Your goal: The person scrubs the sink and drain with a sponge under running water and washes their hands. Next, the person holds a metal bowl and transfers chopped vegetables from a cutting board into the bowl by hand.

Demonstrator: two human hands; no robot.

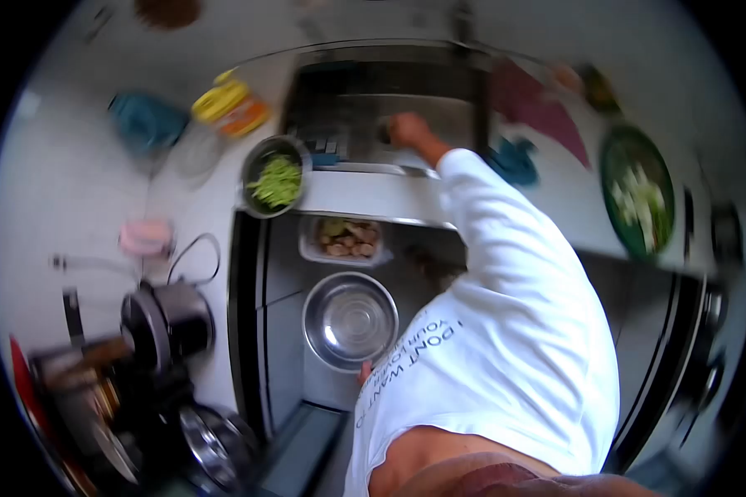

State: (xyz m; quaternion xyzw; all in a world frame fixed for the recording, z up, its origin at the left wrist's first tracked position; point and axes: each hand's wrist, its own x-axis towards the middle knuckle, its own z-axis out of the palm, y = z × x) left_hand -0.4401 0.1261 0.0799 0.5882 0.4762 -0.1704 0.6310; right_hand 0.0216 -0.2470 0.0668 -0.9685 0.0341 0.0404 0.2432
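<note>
A shiny metal bowl [351, 321] is held low in front of my body. My left hand [365, 370] grips its near rim, mostly covered by my white shirt. Above it, my right hand [410, 131] reaches over the sink [439, 108]. Its fingers are curled closed around or against something small and dark that is too blurred to name. A blue-handled item [326, 159] lies at the sink's left front edge. Left of the sink stands a metal bowl of chopped greens [275, 180].
A tub of cut pieces [340, 238] is below the counter edge. To the right are a blue cloth [515, 161], a pink cloth [547, 108] and a green basin of vegetables [638, 199]. Yellow container [228, 108], pink item [147, 238] and dark cooker [170, 323] stand left.
</note>
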